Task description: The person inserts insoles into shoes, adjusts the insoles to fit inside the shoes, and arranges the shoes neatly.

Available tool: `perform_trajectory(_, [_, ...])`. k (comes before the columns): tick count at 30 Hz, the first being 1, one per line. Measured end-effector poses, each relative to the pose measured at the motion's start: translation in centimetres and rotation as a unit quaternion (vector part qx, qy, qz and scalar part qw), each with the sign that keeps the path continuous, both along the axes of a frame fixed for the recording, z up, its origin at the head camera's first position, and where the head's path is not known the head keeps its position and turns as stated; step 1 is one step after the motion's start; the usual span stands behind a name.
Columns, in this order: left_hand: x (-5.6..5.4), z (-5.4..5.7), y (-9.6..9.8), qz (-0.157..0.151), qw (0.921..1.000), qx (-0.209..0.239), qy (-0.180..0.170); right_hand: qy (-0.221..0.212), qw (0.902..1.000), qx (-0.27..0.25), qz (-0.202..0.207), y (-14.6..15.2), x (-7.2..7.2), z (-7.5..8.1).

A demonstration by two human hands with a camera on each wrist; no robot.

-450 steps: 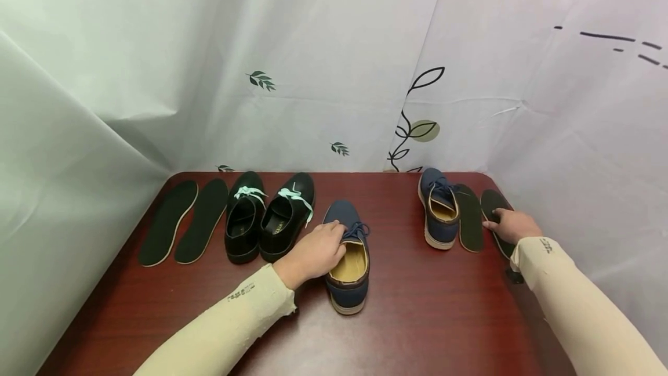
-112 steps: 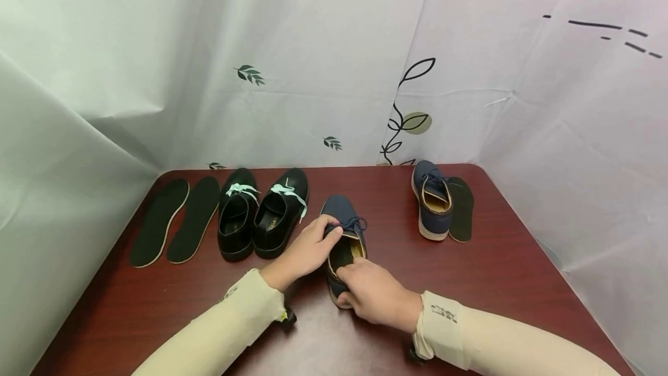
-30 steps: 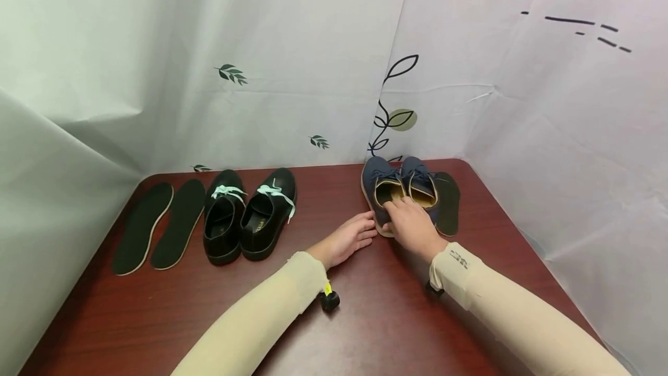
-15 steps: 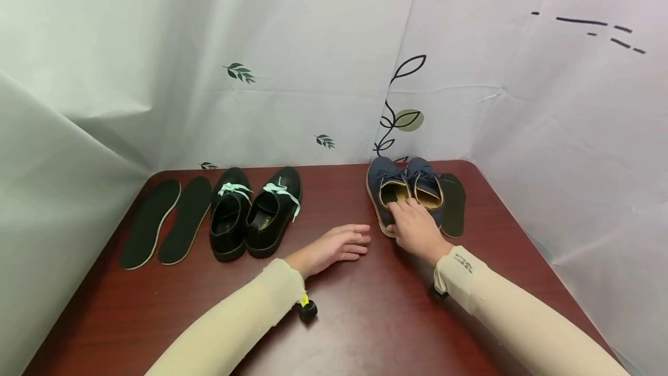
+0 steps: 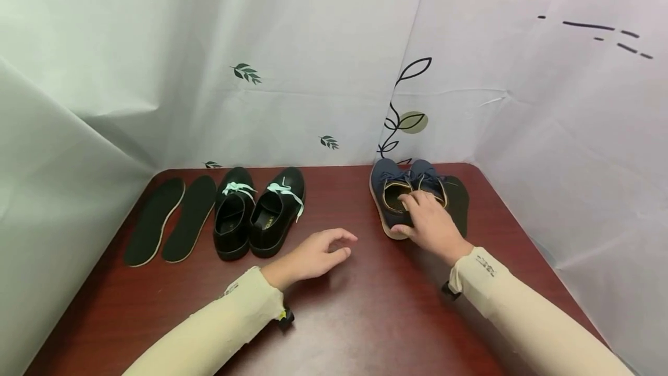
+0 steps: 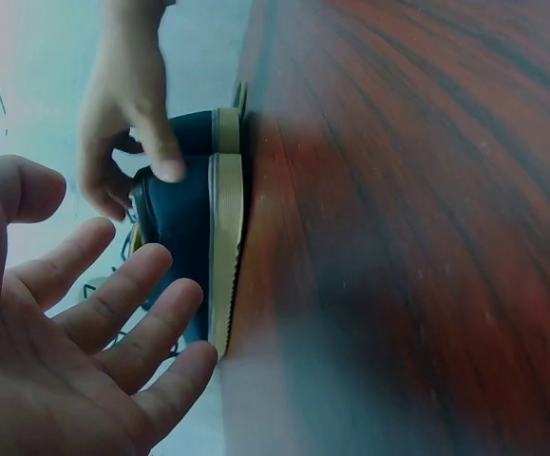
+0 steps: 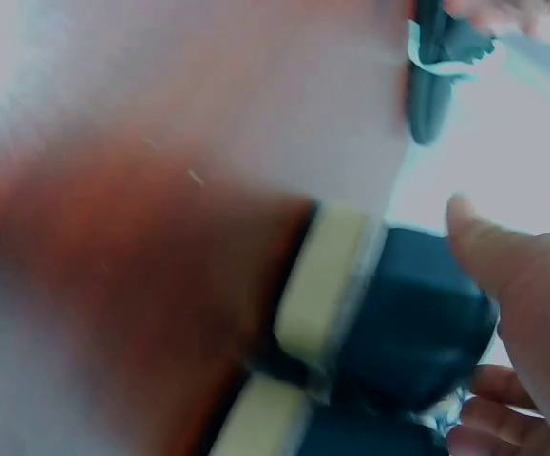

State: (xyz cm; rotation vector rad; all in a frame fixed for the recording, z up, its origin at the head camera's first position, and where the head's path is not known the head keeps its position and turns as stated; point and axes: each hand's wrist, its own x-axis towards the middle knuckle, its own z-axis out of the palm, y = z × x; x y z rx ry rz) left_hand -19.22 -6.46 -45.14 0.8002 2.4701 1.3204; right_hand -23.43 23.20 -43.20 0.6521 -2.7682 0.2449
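Note:
Two navy lace-up shoes stand side by side at the back right of the table. My right hand is over the heel of the left navy shoe, thumb spread away from the fingers, around the opening. The right navy shoe is partly hidden behind that hand. Beside it lies a dark insole. In the right wrist view the thumb stands off the heel. My left hand hovers near the table's middle, holding nothing, its fingers loosely spread in the left wrist view.
Two black shoes with pale mint laces, one of them a black shoe nearer the middle, stand at the back left. Two dark insoles, including the leftmost insole, lie beside them. A white patterned curtain surrounds the reddish-brown table.
Earlier the far-right insole was picked up and a dark insole showed inside the navy shoe. That shoe was moved beside its mate. Lately my left hand withdrew leftward; my right-hand grip loosened.

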Motion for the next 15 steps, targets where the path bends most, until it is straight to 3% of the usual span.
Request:
perform_trajectory(6, [0.4, 0.0, -0.8, 0.01, 0.9999, -0.009, 0.007, -0.027, 0.9988, -0.007, -0.041, 2.1, -0.1, 1.5])
perform_trajectory(15, [0.3, -1.0, -1.2, 0.018, 0.9993, -0.025, 0.022, -0.072, 0.9947, 0.023, -0.07, 3.5, -0.3, 1.2])
